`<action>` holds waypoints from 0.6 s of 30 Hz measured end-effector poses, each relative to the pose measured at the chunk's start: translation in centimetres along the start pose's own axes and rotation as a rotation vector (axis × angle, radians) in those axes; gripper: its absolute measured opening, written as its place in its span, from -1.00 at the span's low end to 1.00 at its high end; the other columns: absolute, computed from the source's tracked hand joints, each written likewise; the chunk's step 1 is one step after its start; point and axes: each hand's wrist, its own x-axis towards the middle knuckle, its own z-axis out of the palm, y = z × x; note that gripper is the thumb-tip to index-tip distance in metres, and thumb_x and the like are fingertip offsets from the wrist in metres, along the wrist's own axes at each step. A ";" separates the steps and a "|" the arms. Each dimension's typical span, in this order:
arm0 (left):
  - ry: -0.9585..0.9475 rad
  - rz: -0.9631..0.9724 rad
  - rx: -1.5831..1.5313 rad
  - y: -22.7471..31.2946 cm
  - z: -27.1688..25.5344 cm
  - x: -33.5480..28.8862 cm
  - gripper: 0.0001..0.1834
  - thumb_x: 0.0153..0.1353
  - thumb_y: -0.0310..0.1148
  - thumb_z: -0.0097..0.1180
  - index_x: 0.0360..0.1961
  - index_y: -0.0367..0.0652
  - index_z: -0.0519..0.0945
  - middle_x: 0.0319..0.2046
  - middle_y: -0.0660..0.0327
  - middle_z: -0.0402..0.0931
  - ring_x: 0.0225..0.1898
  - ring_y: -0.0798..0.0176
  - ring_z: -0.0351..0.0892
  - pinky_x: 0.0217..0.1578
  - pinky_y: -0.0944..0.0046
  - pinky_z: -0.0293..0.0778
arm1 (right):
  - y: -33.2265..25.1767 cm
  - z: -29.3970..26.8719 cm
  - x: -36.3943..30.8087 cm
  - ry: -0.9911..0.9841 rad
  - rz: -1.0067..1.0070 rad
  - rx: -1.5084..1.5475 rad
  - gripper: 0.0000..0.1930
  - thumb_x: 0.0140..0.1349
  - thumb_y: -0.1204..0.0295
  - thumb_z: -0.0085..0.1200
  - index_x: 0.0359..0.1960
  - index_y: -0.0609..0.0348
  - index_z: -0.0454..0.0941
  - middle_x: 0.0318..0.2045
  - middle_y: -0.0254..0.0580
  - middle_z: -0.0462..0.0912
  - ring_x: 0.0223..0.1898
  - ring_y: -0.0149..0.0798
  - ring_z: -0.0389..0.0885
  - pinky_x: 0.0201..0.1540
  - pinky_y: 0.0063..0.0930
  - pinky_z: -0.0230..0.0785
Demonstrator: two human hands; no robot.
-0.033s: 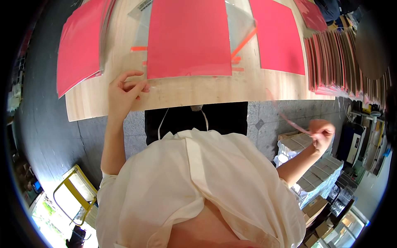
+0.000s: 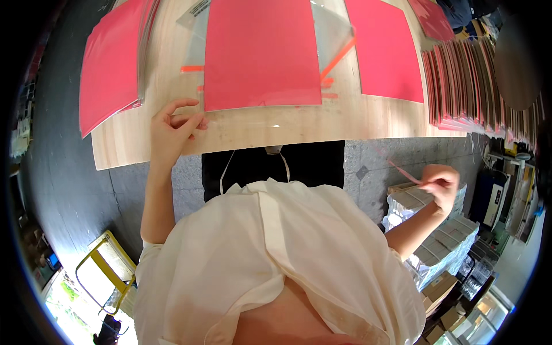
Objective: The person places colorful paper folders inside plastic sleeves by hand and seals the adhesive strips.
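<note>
Peeling strip off a clear sleeve
Left hand (image 2: 169, 133) fingers pinch the clear sleeve (image 2: 333, 40) edge on the surface (image 2: 259, 129); right hand (image 2: 441, 185) fingers grip a thin pink strip (image 2: 405, 172).

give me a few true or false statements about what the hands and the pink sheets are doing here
1. The left hand rests at the near edge of the wooden table. True.
2. The right hand lies flat on the table. False: it is off to the side of the table, below its edge, pinching a thin pink strip.
3. The middle pink sheet lies in a clear plastic sleeve. True.
4. The sheets on the table are blue. False: they are pink.
5. A row of pink sheets stacked on edge stands at the right end of the table. True.
</note>
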 end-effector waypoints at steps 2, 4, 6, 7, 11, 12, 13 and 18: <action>0.007 -0.011 -0.027 0.3 0.2 -0.2 -0.67 0.21 -0.46 0.24 0.01 -0.22 0.54 -0.41 0.16 0.71 -0.38 0.43 0.69 -0.51 0.52 0.33 | -0.7 2.1 1.7 -0.256 0.291 -0.091 -0.88 -0.06 0.58 0.38 -0.46 0.28 0.70 -0.44 -0.11 0.72 -0.44 -0.33 0.66 -0.41 -0.51 0.42; 0.015 -0.040 -0.069 0.4 0.5 -0.4 -0.64 0.21 -0.45 0.23 0.03 -0.21 0.52 -0.41 0.16 0.71 -0.39 0.42 0.69 -0.52 0.52 0.33 | 0.8 5.5 4.6 -0.189 0.132 -0.177 -0.84 -0.10 0.62 0.35 -0.41 0.28 0.71 -0.22 -0.12 0.74 -0.44 -0.46 0.60 -0.44 -0.60 0.36; 0.005 -0.088 -0.134 0.1 0.5 -0.2 -0.62 0.22 -0.44 0.23 0.06 -0.21 0.50 -0.40 0.16 0.71 -0.40 0.42 0.69 -0.52 0.52 0.33 | 1.2 9.6 7.5 0.012 -0.029 -0.199 -0.73 -0.13 0.68 0.37 -0.31 0.25 0.70 -0.23 -0.20 0.72 -0.50 -0.54 0.44 -0.48 -0.66 0.29; -0.007 -0.097 -0.187 -0.2 0.6 -0.1 -0.62 0.22 -0.43 0.23 0.06 -0.21 0.50 -0.40 0.16 0.71 -0.40 0.41 0.68 -0.51 0.53 0.33 | 1.7 11.6 8.9 0.018 -0.148 -0.235 -0.66 -0.13 0.68 0.39 -0.23 0.22 0.68 -0.17 -0.23 0.69 -0.46 -0.56 0.45 -0.48 -0.69 0.29; -0.018 -0.177 -0.382 -1.0 0.5 -0.2 -0.61 0.24 -0.41 0.22 0.08 -0.20 0.48 -0.35 0.14 0.70 -0.38 0.40 0.68 -0.51 0.54 0.34 | 1.7 16.7 13.2 -0.089 -0.440 -0.709 -0.59 -0.13 0.51 0.39 -0.16 0.14 0.60 -0.08 -0.15 0.57 -0.09 -0.11 0.56 -0.03 -0.22 0.43; -0.016 -0.205 -0.426 -1.0 0.5 -0.3 -0.61 0.24 -0.41 0.21 0.08 -0.20 0.48 -0.34 0.14 0.69 -0.37 0.40 0.68 -0.51 0.55 0.33 | 1.9 17.0 13.8 -0.078 -0.465 -0.748 -0.59 -0.13 0.49 0.38 -0.16 0.13 0.59 -0.08 -0.14 0.57 -0.08 -0.11 0.55 0.01 -0.21 0.41; -0.019 -0.208 -0.439 -0.9 0.6 -0.3 -0.61 0.24 -0.41 0.21 0.08 -0.20 0.48 -0.34 0.13 0.69 -0.37 0.40 0.68 -0.51 0.55 0.34 | 2.1 17.3 14.1 -0.066 -0.485 -0.789 -0.58 -0.14 0.47 0.37 -0.15 0.13 0.58 -0.08 -0.14 0.56 -0.07 -0.10 0.54 0.04 -0.20 0.39; -0.023 -0.215 -0.458 -0.8 0.8 -0.5 -0.62 0.26 -0.40 0.20 0.08 -0.21 0.48 -0.32 0.12 0.69 -0.36 0.38 0.68 -0.48 0.54 0.42 | 4.0 16.0 15.1 -0.053 -0.487 -0.701 -0.72 -0.07 0.55 0.31 -0.27 0.20 0.56 -0.18 -0.15 0.60 -0.10 -0.07 0.57 0.00 -0.22 0.42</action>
